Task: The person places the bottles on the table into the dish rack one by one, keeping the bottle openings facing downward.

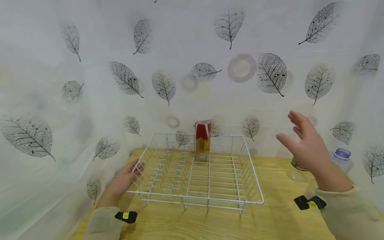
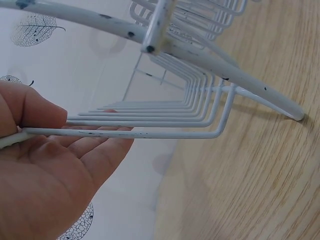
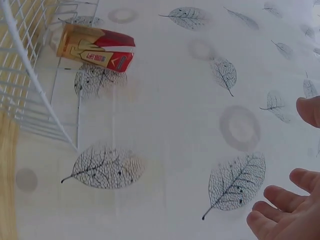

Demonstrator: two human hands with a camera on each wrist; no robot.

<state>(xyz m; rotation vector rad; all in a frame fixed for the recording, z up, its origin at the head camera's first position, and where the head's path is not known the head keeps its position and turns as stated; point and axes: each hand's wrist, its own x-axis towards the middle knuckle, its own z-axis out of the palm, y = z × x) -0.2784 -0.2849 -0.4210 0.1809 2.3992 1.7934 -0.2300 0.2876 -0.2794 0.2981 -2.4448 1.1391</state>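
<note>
1. The left hand (image 1: 123, 180) is gripping the 9 o'clock rim of the white wire dish rack (image 1: 209, 173); the step in hand seems to be steadying the rack.
2. The next move probably calls for holding that rim firm while bringing the right hand (image 1: 310, 153) inward to the rack's 3 o'clock rim.
3. The left thumb is lying above the wire, its fingers reaching beneath.
4. The right hand is hovering off the rack's 2 o'clock side, gripping nothing, fingers pointing toward 11 o'clock, thumb held apart.
5. The rack is standing on the wooden counter (image 1: 276, 196), a red-and-gold package (image 1: 203, 137) standing upright at its 12 o'clock end.
6. Toward 3 o'clock, the right arm is partly hiding a clear container (image 1: 295, 175) and a violet-necked bottle (image 1: 343, 158).
</note>
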